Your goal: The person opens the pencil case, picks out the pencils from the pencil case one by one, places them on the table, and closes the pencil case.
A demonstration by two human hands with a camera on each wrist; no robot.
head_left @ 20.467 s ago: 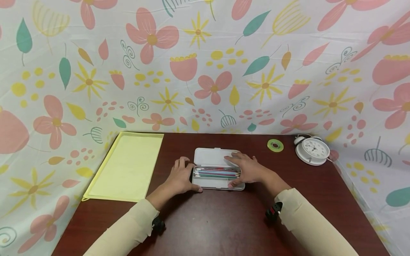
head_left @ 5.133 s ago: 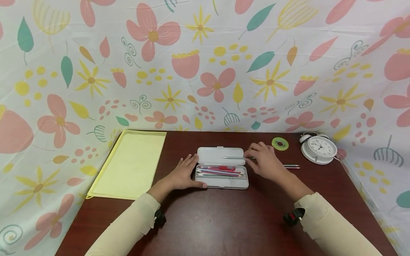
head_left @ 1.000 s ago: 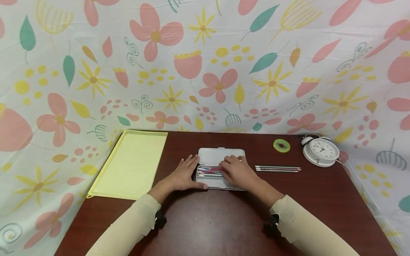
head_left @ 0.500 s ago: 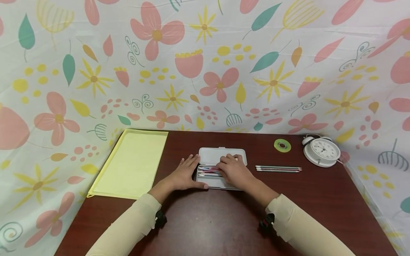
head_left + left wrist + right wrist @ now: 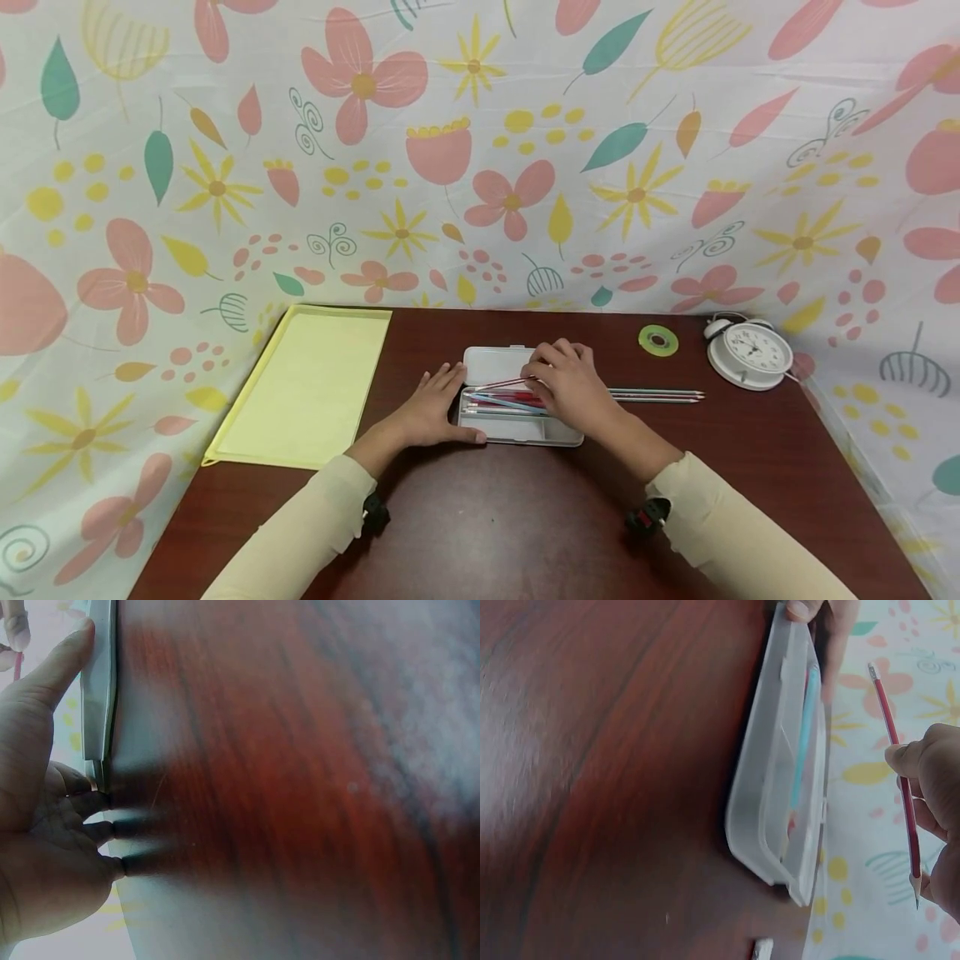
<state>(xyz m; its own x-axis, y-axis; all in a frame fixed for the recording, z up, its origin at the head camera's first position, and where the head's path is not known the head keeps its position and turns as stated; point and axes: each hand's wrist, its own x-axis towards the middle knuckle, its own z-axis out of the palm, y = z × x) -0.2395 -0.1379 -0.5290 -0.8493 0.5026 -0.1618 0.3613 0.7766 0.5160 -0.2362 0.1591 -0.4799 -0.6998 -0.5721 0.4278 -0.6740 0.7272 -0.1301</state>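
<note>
My right hand (image 5: pixel 570 387) pinches a red pencil (image 5: pixel 891 720) between thumb and fingers, raised above the case. In the right wrist view its sharpened tip points down and its eraser end up. The white pencil case (image 5: pixel 504 429) lies with its lid raised back, several pencils (image 5: pixel 495 407) in its rear compartment. A light blue one (image 5: pixel 804 742) among them sits aslant. My left hand (image 5: pixel 423 415) rests spread at the case's left end. Its thumb (image 5: pixel 64 664) touches the front edge in the left wrist view; the other fingers reach behind.
Right of the case, several pencils (image 5: pixel 660 395) lie side by side, partly hidden by my right hand. Behind them are a green tape roll (image 5: pixel 645 339) and a white alarm clock (image 5: pixel 750 354). A yellow-edged folder (image 5: pixel 307 383) lies left. Patterned cloth (image 5: pixel 480 183) stands behind the table.
Half a second ago my right hand was down in the case; it has risen, lifting a red pencil. Earlier, pencils appeared on the table to the right. My left hand stays.
</note>
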